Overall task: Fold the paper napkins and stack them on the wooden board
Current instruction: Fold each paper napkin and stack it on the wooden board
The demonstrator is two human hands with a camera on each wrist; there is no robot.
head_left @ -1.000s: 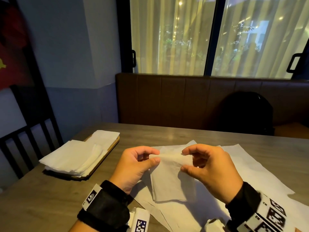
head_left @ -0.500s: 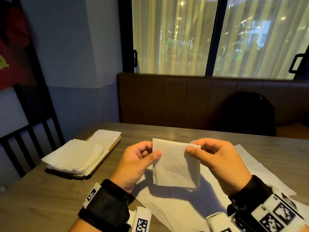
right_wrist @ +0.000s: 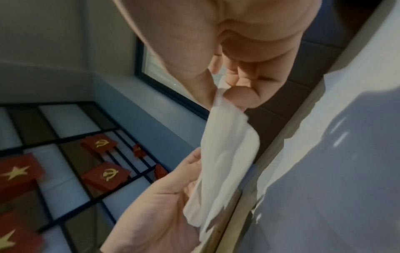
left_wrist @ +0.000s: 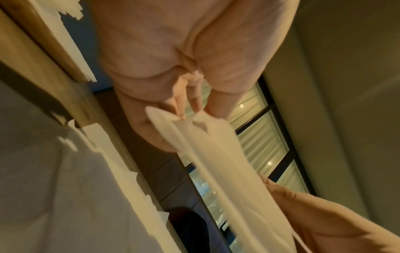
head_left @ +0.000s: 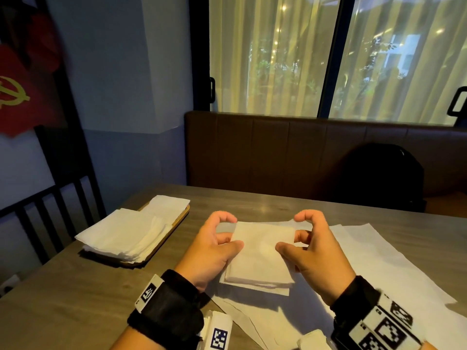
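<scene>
A folded white napkin [head_left: 260,253] lies nearly flat between my hands, just over the loose unfolded sheets [head_left: 379,269] on the table. My left hand [head_left: 231,236] pinches its left edge, thumb on top. My right hand [head_left: 293,236] pinches the right edge the same way. The left wrist view shows the napkin [left_wrist: 216,154] edge-on, caught between the left fingers [left_wrist: 179,106]. The right wrist view shows the napkin [right_wrist: 227,145] nipped by the right fingertips [right_wrist: 238,95]. At the left, the wooden board [head_left: 182,218] carries a stack of folded napkins [head_left: 126,233].
The board sits near the left edge of the grey wooden table [head_left: 75,299]. A dark chair [head_left: 50,205] stands beyond that edge. A brown bench runs behind the table with a black backpack [head_left: 379,178] on it.
The napkin was held upright in front of me; both hands have brought it down and laid it nearly flat above the loose sheets, still pinching its two sides.
</scene>
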